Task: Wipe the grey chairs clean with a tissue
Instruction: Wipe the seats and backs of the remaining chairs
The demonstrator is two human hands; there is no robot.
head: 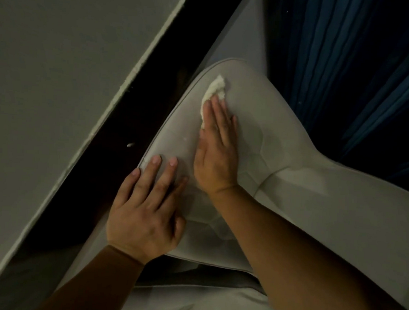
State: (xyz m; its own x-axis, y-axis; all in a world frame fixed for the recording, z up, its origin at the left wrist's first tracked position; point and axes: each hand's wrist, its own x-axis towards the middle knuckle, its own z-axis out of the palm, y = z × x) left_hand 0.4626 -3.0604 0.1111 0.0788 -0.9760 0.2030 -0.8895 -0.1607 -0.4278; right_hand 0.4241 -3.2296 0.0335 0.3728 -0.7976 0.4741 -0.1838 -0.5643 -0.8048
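A grey padded chair [260,124] fills the middle of the head view, its seat tilted toward me. My right hand [217,147] lies flat on the seat with a crumpled white tissue [214,93] pressed under its fingers; the tissue sticks out beyond the fingertips and along the hand's left side. My left hand [145,206] rests on the seat's left rim, fingers spread, holding nothing. The chair's back [339,211] runs off to the lower right.
A grey table top [59,86] with a dark edge [132,136] runs diagonally close along the chair's left side. Dark blue curtains [348,55] hang at the upper right. Another pale surface [177,301] shows below the chair, between my forearms.
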